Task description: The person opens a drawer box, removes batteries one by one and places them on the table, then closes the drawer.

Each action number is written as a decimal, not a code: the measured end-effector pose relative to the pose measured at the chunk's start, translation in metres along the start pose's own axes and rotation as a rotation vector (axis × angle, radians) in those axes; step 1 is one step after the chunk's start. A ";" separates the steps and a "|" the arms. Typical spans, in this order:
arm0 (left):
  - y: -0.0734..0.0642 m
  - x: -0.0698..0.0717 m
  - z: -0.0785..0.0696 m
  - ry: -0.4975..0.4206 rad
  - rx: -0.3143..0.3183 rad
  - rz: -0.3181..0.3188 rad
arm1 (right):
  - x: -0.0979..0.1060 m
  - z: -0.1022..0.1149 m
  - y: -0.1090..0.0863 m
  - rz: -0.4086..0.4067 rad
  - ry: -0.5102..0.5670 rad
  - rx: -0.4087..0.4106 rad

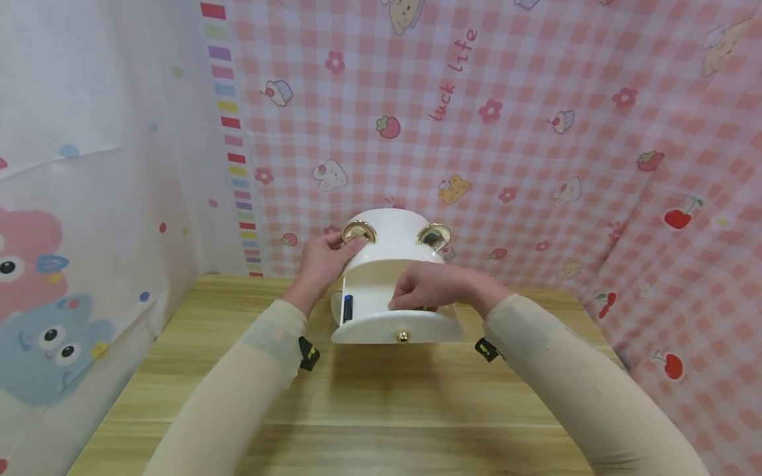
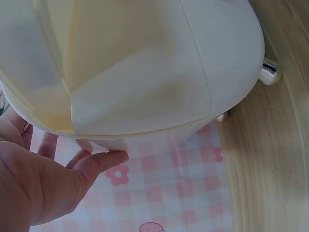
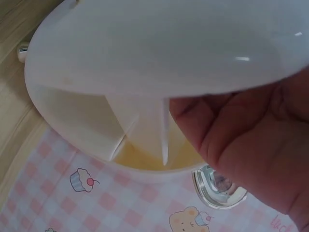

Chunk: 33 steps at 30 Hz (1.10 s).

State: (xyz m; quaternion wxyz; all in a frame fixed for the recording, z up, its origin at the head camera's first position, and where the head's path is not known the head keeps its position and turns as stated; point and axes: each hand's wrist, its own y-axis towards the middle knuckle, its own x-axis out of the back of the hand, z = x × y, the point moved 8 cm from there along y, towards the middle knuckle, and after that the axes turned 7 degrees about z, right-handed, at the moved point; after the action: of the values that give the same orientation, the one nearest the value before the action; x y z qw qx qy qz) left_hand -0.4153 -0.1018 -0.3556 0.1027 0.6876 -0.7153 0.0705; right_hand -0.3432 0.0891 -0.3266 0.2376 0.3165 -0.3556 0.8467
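A white rounded storage box [image 1: 393, 228] with a gold ring on each side stands on the table, its drawer [image 1: 372, 328] pulled out toward me. My left hand [image 1: 321, 264] holds the box by the left gold ring [image 1: 360, 231], thumb in front and fingers behind. Inside the drawer, my right hand [image 1: 434, 285] reaches down with bent fingers; the drawer front hides its fingertips and anything between them. A dark blue stick-like thing [image 1: 348, 308] stands at the drawer's left side. In the right wrist view a thin white divider [image 3: 164, 130] shows beside the fingers.
A gold knob [image 1: 403, 336] sits on the drawer front. The wooden table [image 1: 381, 410] extends toward me. Behind the box hangs a pink checked cloth [image 1: 417, 152], and a white patterned cloth [image 1: 107, 218] hangs at the left. Short gold feet [image 2: 269, 71] support the box.
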 end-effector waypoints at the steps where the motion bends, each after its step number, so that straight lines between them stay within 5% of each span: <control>1: 0.000 0.000 0.000 0.001 0.001 0.001 | -0.002 0.001 0.001 0.022 -0.005 0.003; 16: -0.001 0.000 0.000 0.021 0.009 -0.007 | -0.014 0.006 0.014 0.157 -0.039 0.020; 23: -0.001 0.001 0.000 0.023 0.003 -0.007 | -0.017 0.012 0.026 0.149 -0.204 -0.063; 33: 0.000 0.001 0.002 0.017 -0.014 -0.005 | -0.018 0.016 0.028 0.186 -0.238 -0.214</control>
State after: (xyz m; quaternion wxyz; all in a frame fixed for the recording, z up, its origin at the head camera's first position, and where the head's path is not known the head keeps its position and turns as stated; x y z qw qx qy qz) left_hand -0.4159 -0.1028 -0.3570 0.1138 0.6880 -0.7132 0.0709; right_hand -0.3432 0.0559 -0.3432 0.1470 0.3532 -0.4968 0.7790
